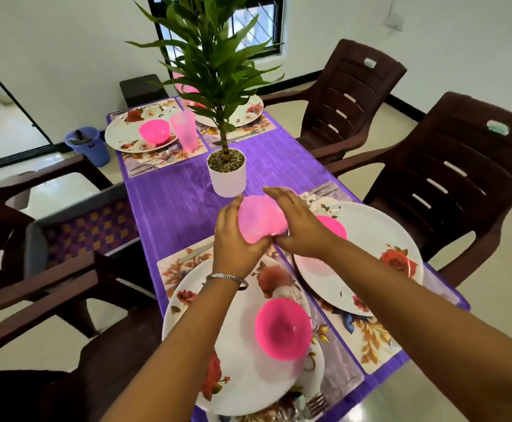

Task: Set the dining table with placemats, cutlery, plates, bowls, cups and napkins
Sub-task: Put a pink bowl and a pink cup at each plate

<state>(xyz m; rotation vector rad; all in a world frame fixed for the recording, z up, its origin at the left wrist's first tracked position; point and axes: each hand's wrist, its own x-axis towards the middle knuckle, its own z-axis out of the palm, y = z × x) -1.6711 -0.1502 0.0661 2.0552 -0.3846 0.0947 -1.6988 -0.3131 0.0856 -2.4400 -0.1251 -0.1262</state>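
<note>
Over the middle of the purple table, both hands hold a pale pink plastic cup, blurred by motion. My left hand grips it from below and the left. My right hand lies over its top and right side, thumb underneath. Below them, a floral plate with a bright pink bowl sits on the near placemat. To the right, a second plate holds another pink bowl. A knife and a fork lie by the near plate.
A potted plant in a white pot stands mid-table, just beyond the hands. At the far end, a plate holds a pink bowl, a pink cup beside it. Brown plastic chairs surround the table. A blue bin is on the floor.
</note>
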